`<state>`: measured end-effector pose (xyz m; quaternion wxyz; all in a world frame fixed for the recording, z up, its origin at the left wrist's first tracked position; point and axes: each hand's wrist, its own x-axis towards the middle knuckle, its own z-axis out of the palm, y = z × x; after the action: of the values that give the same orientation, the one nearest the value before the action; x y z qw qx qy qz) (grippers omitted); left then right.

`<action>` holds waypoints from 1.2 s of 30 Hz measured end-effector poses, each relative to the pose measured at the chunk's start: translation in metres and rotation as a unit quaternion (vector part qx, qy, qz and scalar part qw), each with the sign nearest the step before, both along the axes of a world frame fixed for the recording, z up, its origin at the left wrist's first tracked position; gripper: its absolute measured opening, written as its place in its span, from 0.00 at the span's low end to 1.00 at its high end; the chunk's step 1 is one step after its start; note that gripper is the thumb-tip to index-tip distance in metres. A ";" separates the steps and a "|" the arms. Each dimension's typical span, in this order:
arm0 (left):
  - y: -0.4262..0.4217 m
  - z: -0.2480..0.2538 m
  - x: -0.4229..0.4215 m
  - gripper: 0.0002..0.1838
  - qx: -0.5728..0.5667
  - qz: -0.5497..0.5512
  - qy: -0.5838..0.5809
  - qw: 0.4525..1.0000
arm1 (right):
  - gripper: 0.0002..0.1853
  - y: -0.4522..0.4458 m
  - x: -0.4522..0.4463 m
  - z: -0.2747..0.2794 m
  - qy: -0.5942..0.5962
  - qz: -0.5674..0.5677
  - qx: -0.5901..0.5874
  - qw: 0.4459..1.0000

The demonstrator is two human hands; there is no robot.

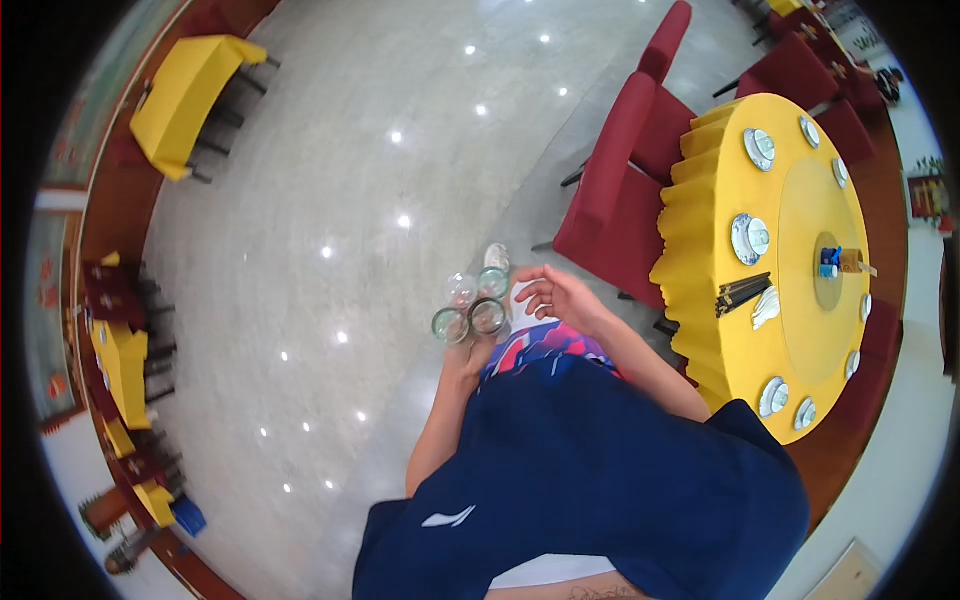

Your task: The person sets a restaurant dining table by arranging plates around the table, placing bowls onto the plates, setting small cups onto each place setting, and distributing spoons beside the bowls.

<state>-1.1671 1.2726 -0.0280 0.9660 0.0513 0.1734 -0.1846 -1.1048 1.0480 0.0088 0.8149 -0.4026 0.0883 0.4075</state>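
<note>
My left hand (pixel 474 357) is closed around a cluster of several clear glasses (pixel 451 324) held in front of my body. Their round rims face up toward me, and one glass (pixel 488 316) looks darker inside. The farthest one (pixel 496 257) has something whitish at its far end that I cannot make out. Most of the left fingers are hidden behind the glasses. Just right of the cluster, my right hand (pixel 558 300) is raised with its fingers curved and apart. Nothing shows in it, and it does not appear to touch the glasses.
At my right stands a round table with a yellow cloth (pixel 708 200), set with plates and cups (pixel 750 240), black chopsticks (pixel 743 294) and a white napkin (pixel 766 308). Red chairs (pixel 620 215) stand beside it. More yellow-covered tables (pixel 185 100) line the left wall.
</note>
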 end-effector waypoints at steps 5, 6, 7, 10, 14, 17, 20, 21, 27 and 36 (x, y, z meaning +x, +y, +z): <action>0.029 0.047 0.115 0.14 0.271 0.018 0.063 0.960 | 0.24 0.026 0.104 -0.038 0.018 -0.028 0.016 0.999; 0.045 0.042 0.139 0.14 0.325 -0.017 0.030 0.945 | 0.24 0.037 0.131 -0.041 0.016 -0.070 0.025 0.997; 0.052 0.030 0.163 0.14 0.370 -0.057 -0.002 0.927 | 0.23 0.042 0.161 -0.044 0.007 -0.061 0.026 0.998; 0.062 0.027 0.248 0.20 0.288 -0.034 0.021 0.957 | 0.22 0.050 0.228 -0.013 -0.063 -0.059 0.014 0.996; 0.055 0.049 0.366 0.21 0.151 -0.136 -0.044 0.978 | 0.24 0.045 0.313 0.025 -0.192 -0.073 -0.042 0.978; 0.030 0.051 0.440 0.20 0.169 -0.213 -0.095 0.958 | 0.28 0.031 0.343 0.039 -0.214 -0.108 -0.088 0.967; 0.005 0.034 0.515 0.18 0.310 -0.295 -0.101 0.898 | 0.29 0.007 0.376 0.039 -0.191 -0.206 -0.100 0.955; -0.003 0.028 0.536 0.18 0.297 -0.309 -0.112 0.897 | 0.29 -0.002 0.387 0.037 -0.193 -0.221 -0.115 0.949; -0.102 0.038 0.642 0.23 0.230 -0.471 -0.102 0.845 | 0.24 -0.046 0.477 0.013 -0.150 -0.300 -0.204 0.920; -0.138 0.017 0.880 0.17 0.193 -0.513 -0.092 0.831 | 0.27 -0.077 0.690 0.034 -0.090 -0.321 -0.175 0.927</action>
<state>-0.2867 1.1344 -0.0112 0.7140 0.3355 0.0651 -0.6110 -0.4146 0.9714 0.0431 0.8229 -0.5242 0.2094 0.0648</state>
